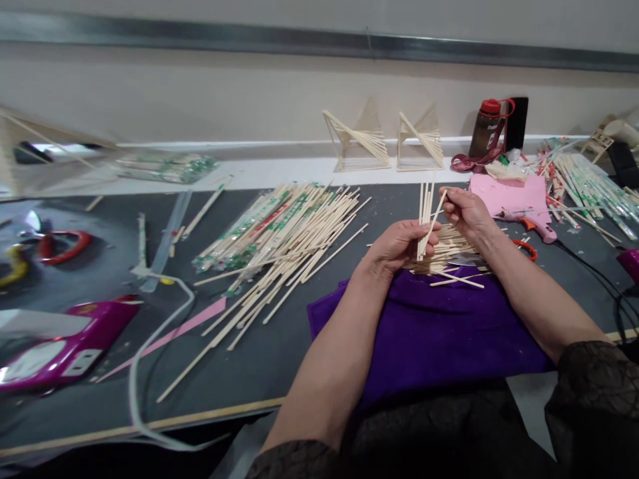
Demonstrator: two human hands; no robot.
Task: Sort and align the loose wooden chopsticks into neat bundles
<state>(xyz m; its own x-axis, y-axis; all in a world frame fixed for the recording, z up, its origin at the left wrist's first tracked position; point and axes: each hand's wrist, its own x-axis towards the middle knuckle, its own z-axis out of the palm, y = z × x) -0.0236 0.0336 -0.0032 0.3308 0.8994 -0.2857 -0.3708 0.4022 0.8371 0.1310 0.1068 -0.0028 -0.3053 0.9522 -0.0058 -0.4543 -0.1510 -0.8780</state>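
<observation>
Left hand (399, 243): I see it gripping upright sticks (426, 203), right of frame centre.
Right hand (468, 209): pinches the slanted stick (439, 209) at its top.

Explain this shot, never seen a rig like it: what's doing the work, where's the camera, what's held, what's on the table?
No machine here, just a person's two bare hands. The one picture comes from a camera worn on that person's head, looking forward and down.

The left hand holds several thin sticks roughly upright. The right hand pinches the upper end of a slanting stick.

Beneath them, loose sticks lie at the far edge of a purple cloth on the dark tabletop. To the left is a bigger stick pile beside wrapped sticks. To the right: a pink sheet and a glue gun. At the back stand two stick frames and a red-capped bottle.
</observation>
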